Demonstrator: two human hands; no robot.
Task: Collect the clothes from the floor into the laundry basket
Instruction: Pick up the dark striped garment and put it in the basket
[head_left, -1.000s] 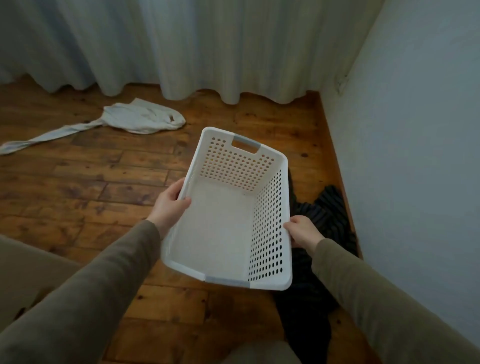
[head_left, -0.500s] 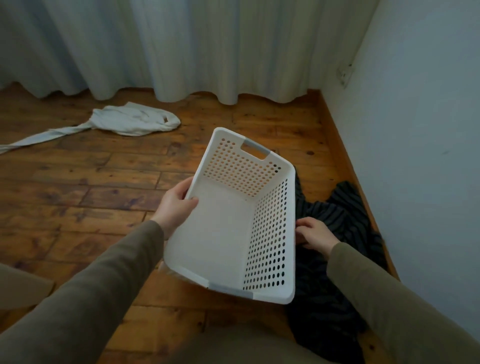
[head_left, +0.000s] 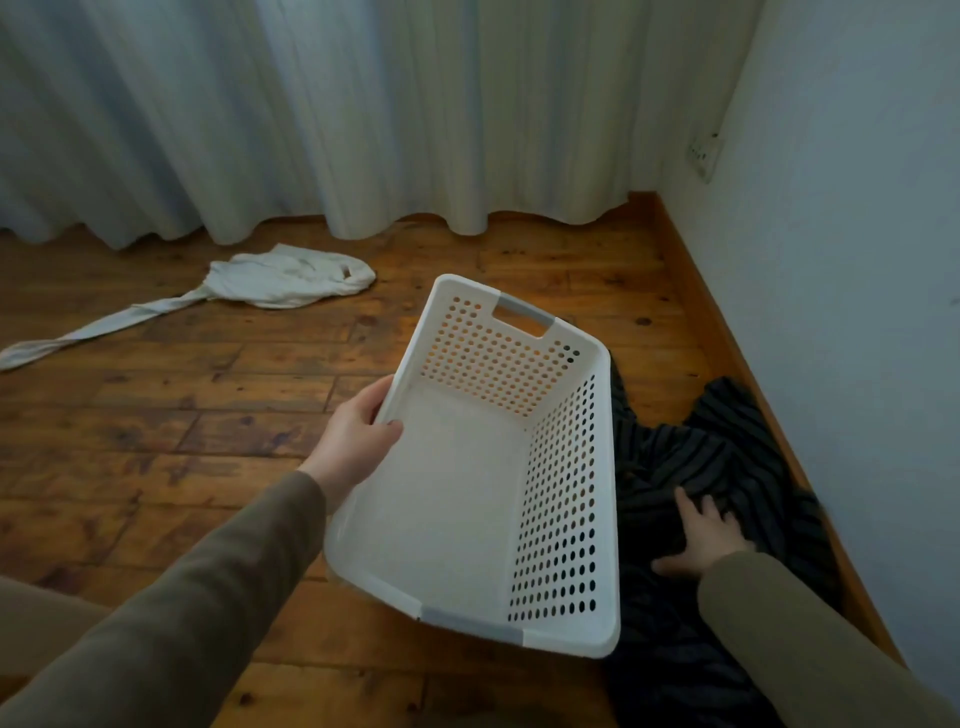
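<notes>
Nothing collected yet: white perforated plastic laundry basket (head_left: 467, 525) empty, bare bottom showing, tilted with its open side toward the right. Left hand (head_left: 358, 447) closed on the basket's left rim, thumb inside and fingers outside, holding it off the wooden plank floor (head_left: 156, 441). Right hand (head_left: 701, 535) open, fingers spread flat on the dark striped crumpled garment (head_left: 727, 457) lying on the floor between the basket and the white wall (head_left: 857, 312); touching, not yet gripping. Judged the first pickup in hand, with the basket angled to receive it. Left to do: bunch and lift the dark garment into the basket, then fetch the white long-sleeved garment (head_left: 280, 280) spread well apart near the pale curtains (head_left: 363, 114), one sleeve trailing left across the planks. No further clothes visible within the frame, so two items seemingly remaining.
</notes>
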